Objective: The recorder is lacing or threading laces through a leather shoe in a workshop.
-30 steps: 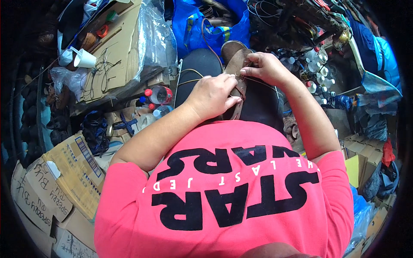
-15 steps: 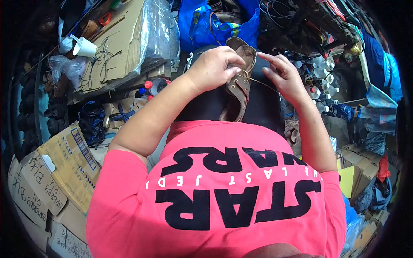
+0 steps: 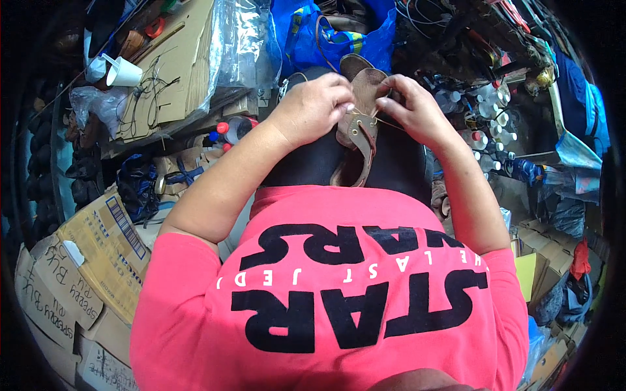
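Note:
A brown leather shoe upper [image 3: 352, 133] with metal eyelets lies on my dark-covered lap, its lighter inner side [image 3: 365, 83] facing up at the far end. A thin tan thread [image 3: 390, 123] crosses it near the eyelets. On the upper's left side, my left hand [image 3: 319, 107] is closed with fingertips pinched at the thread, and a loop of thread rises behind its knuckles. My right hand [image 3: 414, 111] is bent in a pinch at the upper's right edge; what sits between those fingertips is too small to make out.
Beyond my lap stands a blue bag [image 3: 300, 39] with brown items inside. Stacked cardboard [image 3: 176, 62] under plastic and a white cup [image 3: 124, 72] are at the far left. Several plastic bottles [image 3: 492, 124] crowd the right. A cardboard box [image 3: 104, 241] sits near left.
My right hand has moved left to the upper's edge, and its fingers have closed from apart to a pinch. My left hand has shifted slightly left, with a thread loop now showing behind it.

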A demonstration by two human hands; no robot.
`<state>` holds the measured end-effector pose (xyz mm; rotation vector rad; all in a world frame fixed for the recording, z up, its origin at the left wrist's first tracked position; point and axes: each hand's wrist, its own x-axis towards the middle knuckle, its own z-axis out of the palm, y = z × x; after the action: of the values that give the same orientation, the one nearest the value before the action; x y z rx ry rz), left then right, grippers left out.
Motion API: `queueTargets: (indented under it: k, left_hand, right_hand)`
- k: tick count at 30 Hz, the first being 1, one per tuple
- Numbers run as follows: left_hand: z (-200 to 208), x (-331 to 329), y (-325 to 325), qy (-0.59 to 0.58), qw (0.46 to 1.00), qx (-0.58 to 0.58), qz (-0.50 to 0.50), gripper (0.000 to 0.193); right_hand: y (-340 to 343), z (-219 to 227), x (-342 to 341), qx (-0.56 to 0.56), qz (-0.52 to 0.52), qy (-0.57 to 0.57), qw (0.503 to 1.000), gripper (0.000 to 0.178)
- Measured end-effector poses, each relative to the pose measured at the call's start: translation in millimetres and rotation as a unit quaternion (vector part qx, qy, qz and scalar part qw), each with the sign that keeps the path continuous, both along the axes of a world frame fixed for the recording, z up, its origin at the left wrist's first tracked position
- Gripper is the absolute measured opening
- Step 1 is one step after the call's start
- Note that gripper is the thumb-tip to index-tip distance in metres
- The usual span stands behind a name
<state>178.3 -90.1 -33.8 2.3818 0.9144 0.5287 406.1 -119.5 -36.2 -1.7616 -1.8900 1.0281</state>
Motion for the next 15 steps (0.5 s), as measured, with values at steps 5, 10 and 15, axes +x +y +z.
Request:
queueTargets:
  k: [5, 10, 15]
  left_hand:
    - [16.1, 22.8, 14.9, -0.015, 0.986, 0.107, -0.124, 0.03]
    - [7.3, 34.8, 38.1, 0.048, 0.969, 0.14, -0.199, 0.026]
    - [12.5, 34.7, 41.3, 0.055, 0.981, 0.081, -0.166, 0.029]
  right_hand:
    - [-17.5, -3.0, 31.4, 0.081, -0.023, 0.154, 0.984, 0.038]
    - [-27.1, -5.1, 36.5, 0.048, -0.073, 0.181, 0.98, 0.03]
    - [-31.2, -7.6, 42.8, 0.083, -0.065, 0.14, 0.985, 0.017]
